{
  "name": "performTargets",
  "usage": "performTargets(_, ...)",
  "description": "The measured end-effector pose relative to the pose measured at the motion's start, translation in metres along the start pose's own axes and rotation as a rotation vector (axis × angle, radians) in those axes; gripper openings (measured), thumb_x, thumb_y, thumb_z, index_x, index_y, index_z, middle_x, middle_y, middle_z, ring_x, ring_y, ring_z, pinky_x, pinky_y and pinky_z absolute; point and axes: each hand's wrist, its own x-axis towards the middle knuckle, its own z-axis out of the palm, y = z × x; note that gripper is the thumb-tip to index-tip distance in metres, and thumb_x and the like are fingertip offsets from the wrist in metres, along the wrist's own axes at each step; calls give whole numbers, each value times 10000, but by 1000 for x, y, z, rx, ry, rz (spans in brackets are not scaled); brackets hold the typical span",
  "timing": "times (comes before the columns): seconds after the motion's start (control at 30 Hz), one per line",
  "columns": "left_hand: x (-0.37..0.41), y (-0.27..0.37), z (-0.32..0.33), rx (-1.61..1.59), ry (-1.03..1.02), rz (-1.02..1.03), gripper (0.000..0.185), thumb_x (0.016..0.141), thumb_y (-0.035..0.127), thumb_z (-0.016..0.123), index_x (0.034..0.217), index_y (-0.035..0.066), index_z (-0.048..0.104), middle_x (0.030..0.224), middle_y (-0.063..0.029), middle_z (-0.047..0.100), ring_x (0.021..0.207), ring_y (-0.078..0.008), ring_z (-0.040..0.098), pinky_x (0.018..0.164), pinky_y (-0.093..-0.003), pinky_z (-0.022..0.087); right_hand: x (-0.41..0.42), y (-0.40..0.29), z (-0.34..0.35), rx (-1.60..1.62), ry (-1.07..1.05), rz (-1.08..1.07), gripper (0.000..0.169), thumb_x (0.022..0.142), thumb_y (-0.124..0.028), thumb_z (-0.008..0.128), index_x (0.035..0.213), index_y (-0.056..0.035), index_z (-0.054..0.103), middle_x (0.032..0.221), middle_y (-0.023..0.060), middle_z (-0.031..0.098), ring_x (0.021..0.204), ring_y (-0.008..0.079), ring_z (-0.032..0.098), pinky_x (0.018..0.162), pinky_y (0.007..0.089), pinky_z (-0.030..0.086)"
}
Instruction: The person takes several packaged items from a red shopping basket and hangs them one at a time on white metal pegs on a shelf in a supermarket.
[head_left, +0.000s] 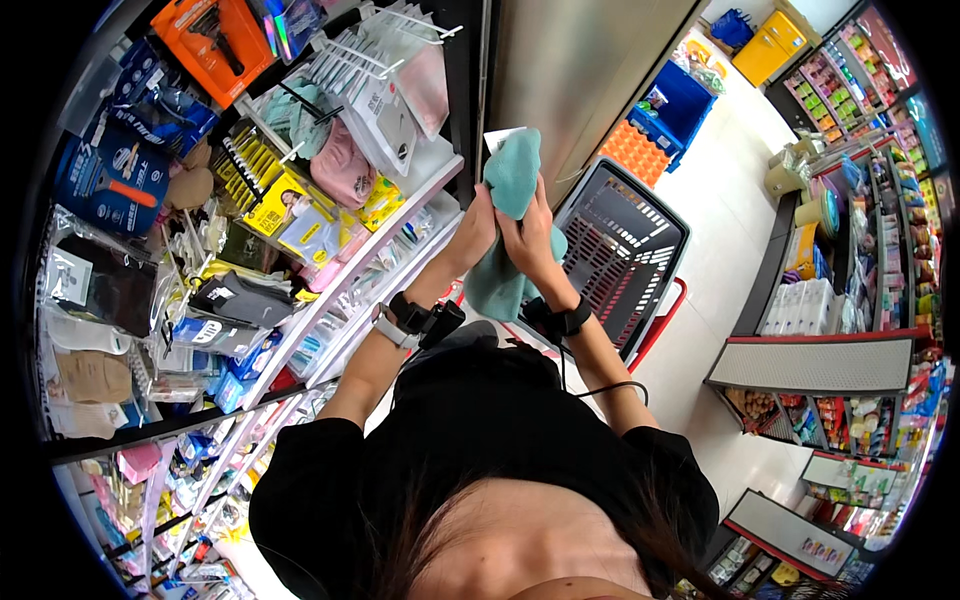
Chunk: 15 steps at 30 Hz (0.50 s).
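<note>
A teal plush cloth item (513, 171) with a white tag (501, 138) at its top is held up between my two hands, its lower part hanging down towards my body. My left hand (475, 225) grips its left edge. On the right side, my right hand (529, 231) has its fingers closed around the middle of the cloth. What kind of textile it is, I cannot tell. Just right of my hands stands a dark plastic shopping basket (626, 247) on a red frame. Similar teal cloth (296, 124) and a pink cloth item (342, 166) hang on the rack to the left.
Racks of packaged socks (244, 300) and razors (214, 45) line the left, edged by a white shelf rail (337, 281). A metal pillar (577, 82) stands ahead. Beyond the basket are a blue crate (675, 112) and an orange crate (636, 152). Store shelves (810, 364) stand at right.
</note>
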Motion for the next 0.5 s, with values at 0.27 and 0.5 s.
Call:
performTargets(0.27,-15,-9,-22,135,37,42,487,1000,324,181,1329,-7,318,1312,-124,411,1211,-197,383,1040,-301,256,8,-6,19,135,-12,26,282,775,-6,578,1050,38,534,1153,228,489,1050,387,501,913,381,398)
performTargets(0.5,-21,11,-16,76,118,74,538,1000,345,158,1338,-46,308,1345,-131,384,1245,-188,351,1051,-288,239,10,23,23,233,80,287,360,813,-12,557,1159,34,472,1120,193,548,1037,304,541,901,353,406)
